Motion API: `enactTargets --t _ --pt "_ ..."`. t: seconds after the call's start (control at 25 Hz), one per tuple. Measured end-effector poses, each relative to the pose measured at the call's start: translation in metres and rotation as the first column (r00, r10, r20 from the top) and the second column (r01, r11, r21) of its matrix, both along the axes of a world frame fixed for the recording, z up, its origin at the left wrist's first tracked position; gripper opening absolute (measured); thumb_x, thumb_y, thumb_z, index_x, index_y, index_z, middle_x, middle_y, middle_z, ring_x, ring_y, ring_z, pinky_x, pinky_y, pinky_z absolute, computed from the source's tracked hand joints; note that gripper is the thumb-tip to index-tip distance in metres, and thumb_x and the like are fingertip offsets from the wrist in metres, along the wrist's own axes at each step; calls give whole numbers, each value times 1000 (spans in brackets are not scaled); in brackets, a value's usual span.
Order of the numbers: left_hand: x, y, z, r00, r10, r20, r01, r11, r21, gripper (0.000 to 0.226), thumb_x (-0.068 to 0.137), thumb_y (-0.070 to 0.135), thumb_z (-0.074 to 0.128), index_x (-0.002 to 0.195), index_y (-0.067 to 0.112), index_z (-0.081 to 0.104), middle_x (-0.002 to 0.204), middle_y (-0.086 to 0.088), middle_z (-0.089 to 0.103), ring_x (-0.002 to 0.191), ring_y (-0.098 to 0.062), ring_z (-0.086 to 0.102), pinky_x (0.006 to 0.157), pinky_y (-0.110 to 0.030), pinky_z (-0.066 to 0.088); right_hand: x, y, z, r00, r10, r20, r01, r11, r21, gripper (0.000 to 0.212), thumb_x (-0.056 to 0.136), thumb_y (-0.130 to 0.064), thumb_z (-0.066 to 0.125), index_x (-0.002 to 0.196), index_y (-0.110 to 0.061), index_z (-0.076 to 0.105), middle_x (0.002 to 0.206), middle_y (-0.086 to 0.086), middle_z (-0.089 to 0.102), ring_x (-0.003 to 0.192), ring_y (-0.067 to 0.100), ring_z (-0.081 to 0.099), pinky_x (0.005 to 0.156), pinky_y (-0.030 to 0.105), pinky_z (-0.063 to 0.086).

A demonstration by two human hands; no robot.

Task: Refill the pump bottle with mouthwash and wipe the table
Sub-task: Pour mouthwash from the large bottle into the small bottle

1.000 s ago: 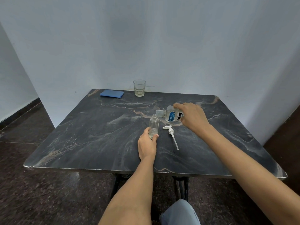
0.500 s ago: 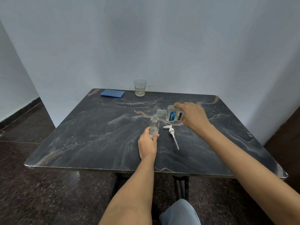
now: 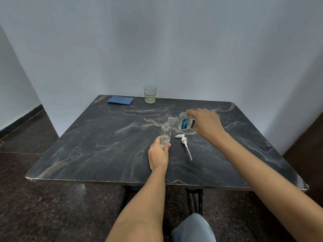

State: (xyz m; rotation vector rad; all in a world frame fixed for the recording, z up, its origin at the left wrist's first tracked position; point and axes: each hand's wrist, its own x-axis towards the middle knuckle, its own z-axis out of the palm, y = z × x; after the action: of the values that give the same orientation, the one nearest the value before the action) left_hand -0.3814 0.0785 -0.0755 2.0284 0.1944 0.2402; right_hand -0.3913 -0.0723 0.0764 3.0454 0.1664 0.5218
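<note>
A small clear pump bottle (image 3: 165,133) stands upright and uncapped on the dark marble table (image 3: 104,145). My left hand (image 3: 158,155) grips its lower part. My right hand (image 3: 206,124) holds a clear mouthwash bottle (image 3: 183,123) with a blue label, tipped on its side, its open neck just above the small bottle's mouth. A little clear liquid sits in the bottom of the pump bottle. The white pump head (image 3: 185,144) with its long tube lies flat on the table just right of the small bottle.
A folded blue cloth (image 3: 120,100) lies at the table's far left edge. A drinking glass (image 3: 150,93) with some pale liquid stands beside it, against the white wall. My knee (image 3: 192,227) shows below the near table edge.
Both hands and both bottles hold nearly the same pose; the mouthwash bottle stays tipped over the pump bottle's mouth.
</note>
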Motion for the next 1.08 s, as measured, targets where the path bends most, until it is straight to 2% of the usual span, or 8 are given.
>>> enactTargets --t 0.52,1.08 --pt "1 0 -1 1000 -2 12 2 1000 9 36 90 32 65 124 25 57 110 -1 68 104 -22 62 94 -42 49 -3 2 3 1000 7 -2 -7 1000 -2 52 87 -7 57 135 -26 48 120 5 63 111 29 55 87 39 42" --pt "2 0 -2 1000 -6 7 6 1000 15 38 90 33 64 126 24 56 111 -2 68 105 -23 62 94 -44 49 0 2 2 1000 9 15 -8 999 -43 54 86 -2 56 134 -25 48 119 5 63 108 29 56 88 40 41"
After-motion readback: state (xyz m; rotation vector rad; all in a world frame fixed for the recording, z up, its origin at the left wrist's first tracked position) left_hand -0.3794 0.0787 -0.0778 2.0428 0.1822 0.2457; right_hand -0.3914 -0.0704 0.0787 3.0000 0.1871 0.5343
